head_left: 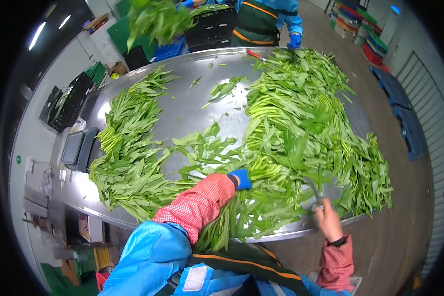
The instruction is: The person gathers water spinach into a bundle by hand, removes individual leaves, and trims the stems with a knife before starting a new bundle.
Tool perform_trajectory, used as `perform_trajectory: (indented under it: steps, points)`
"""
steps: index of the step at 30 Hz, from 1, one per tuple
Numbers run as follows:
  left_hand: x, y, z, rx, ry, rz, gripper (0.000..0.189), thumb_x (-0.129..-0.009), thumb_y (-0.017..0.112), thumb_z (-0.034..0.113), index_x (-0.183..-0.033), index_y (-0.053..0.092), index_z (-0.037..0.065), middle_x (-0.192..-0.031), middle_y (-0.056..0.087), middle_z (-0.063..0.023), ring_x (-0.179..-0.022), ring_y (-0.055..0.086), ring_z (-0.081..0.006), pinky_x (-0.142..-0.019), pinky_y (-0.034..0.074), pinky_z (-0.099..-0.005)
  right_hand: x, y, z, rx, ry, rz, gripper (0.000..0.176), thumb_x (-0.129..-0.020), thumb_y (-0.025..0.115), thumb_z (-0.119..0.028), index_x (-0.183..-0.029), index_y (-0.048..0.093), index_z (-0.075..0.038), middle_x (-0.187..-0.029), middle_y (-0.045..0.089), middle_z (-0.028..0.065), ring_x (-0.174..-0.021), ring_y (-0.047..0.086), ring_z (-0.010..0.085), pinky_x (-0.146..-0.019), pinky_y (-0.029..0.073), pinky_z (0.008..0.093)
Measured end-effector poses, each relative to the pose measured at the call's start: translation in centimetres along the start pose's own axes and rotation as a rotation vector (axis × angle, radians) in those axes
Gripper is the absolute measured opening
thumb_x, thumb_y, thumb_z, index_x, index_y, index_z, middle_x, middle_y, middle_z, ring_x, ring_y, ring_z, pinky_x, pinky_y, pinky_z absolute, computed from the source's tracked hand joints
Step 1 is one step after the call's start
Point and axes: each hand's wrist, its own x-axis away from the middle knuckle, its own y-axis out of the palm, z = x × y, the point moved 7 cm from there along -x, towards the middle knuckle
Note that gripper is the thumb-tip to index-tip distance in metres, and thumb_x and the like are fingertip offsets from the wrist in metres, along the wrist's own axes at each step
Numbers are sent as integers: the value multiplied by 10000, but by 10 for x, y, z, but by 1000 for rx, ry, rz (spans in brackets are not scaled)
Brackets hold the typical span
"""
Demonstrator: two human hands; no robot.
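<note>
My left hand [242, 179], in a blue glove, rests at the cut stem ends of a bunch of leafy greens [264, 168] near the table's front edge. Its fingers are mostly hidden, so its grip is unclear. My bare right hand [329, 221] is closed around the handle of a knife [314, 191], whose dark, blurred blade points up and left over the leaves. A large heap of long-leaved greens [301, 113] covers the right side of the metal table [187, 108]. Another row of greens [133, 128] lies along the left side.
Across the table stands a co-worker [256, 22], a blue-gloved hand [295, 41] at the far edge near a red-handled tool [254, 54]. Blurred greens [158, 22] hang over the far left edge. Grey trays [79, 148] sit at the left edge.
</note>
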Motion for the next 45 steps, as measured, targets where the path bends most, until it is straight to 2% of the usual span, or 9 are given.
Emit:
perform_trajectory:
  steps: [2, 7, 22, 26, 27, 36, 40, 43, 45]
  points:
    - [0, 3, -2, 26, -9, -3, 648, -662, 685, 434, -1140, 606, 4, -1167, 598, -243, -1087, 573, -382, -931, 457, -415, -4, 32, -27, -195, -451, 266, 281, -921, 516, -222, -1123, 524, -27, -793, 624, 189, -681, 612, 371, -632, 483, 436]
    - [16, -9, 6, 53, -28, 65, 617, -666, 680, 406, -1123, 607, -3, -1149, 601, -252, -1071, 578, -383, -916, 462, -420, -26, 123, -64, -864, 3, -303, 194, -951, 500, -172, -1078, 550, -33, -662, 498, -1, -499, 484, 69, -453, 437, 226]
    - [20, -7, 6, 53, -70, 90, 552, -707, 643, 346, -1159, 592, 33, -1149, 611, -229, -1042, 604, -368, -885, 481, -430, -26, 125, -92, -864, -106, -281, 283, -948, 534, -169, -1205, 525, -51, -778, 573, 13, -604, 532, 56, -542, 450, 218]
    - [21, -6, 5, 39, -115, 87, 539, -724, 635, 339, -1166, 583, 36, -1167, 606, -223, -1064, 595, -371, -900, 476, -433, -27, 110, -115, -44, -533, 214, 302, -916, 529, -131, -1204, 511, -43, -879, 625, 153, -691, 621, 307, -606, 500, 375]
    - [21, -5, 6, 30, -123, 89, 531, -731, 632, 336, -1166, 581, 37, -1170, 605, -221, -1070, 593, -371, -905, 474, -434, -32, 112, -120, 86, -461, 180, 193, -904, 499, -133, -1063, 515, -25, -900, 635, 202, -676, 629, 367, -574, 507, 456]
    - [31, -3, 8, 95, -211, 166, 561, -736, 639, 384, -1162, 572, 24, -1149, 609, -232, -1078, 584, -370, -921, 462, -429, -59, 171, -79, 263, -191, -42, 125, -890, 437, -113, -938, 493, -12, -796, 633, 216, -714, 647, 373, -595, 517, 461]
    - [46, -20, 14, 182, -52, 215, 559, -732, 666, 395, -1153, 590, 36, -1149, 613, -219, -1060, 587, -373, -916, 463, -421, -4, 122, -52, 287, -255, -85, 152, -892, 490, -153, -957, 513, -17, -799, 627, 209, -721, 629, 394, -618, 502, 483]
    - [71, -53, 23, 392, 278, 302, 472, -777, 676, 294, -1155, 597, 24, -1127, 636, -174, -1020, 617, -299, -905, 473, -385, 6, 49, -58, 109, -357, 256, 221, -871, 568, -146, -1039, 534, -5, -821, 612, 219, -711, 613, 394, -604, 491, 471]
    - [107, -96, 32, 747, 451, 246, 422, -812, 680, 191, -1178, 582, 5, -1118, 645, -116, -1013, 615, -207, -912, 475, -339, -2, 27, -66, 273, -397, 255, 532, -787, 708, -244, -1185, 507, 47, -986, 570, 219, -880, 583, 368, -719, 475, 447]
